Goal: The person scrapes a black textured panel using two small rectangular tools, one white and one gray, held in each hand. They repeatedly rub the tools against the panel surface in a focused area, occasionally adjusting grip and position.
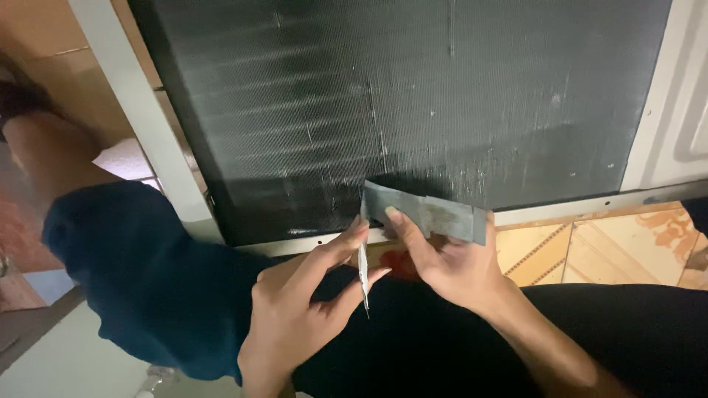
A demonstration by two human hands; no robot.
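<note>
My right hand (450, 265) holds a grey strip of tape-like material (435, 214) stretched level in front of a dark finned coil panel (413, 96). My left hand (302, 309) pinches a thin pale strip or backing (363, 273) that hangs down from the strip's left end, held between thumb and fingers. Both hands are just below the panel's lower edge, close together, over my dark-clothed legs.
The finned panel sits in a pale metal frame (140, 110). A dark blue cloth (140, 273) lies at the left over my knee. Patterned orange floor tiles (612, 243) show at the right, and brown cardboard (51, 51) at the upper left.
</note>
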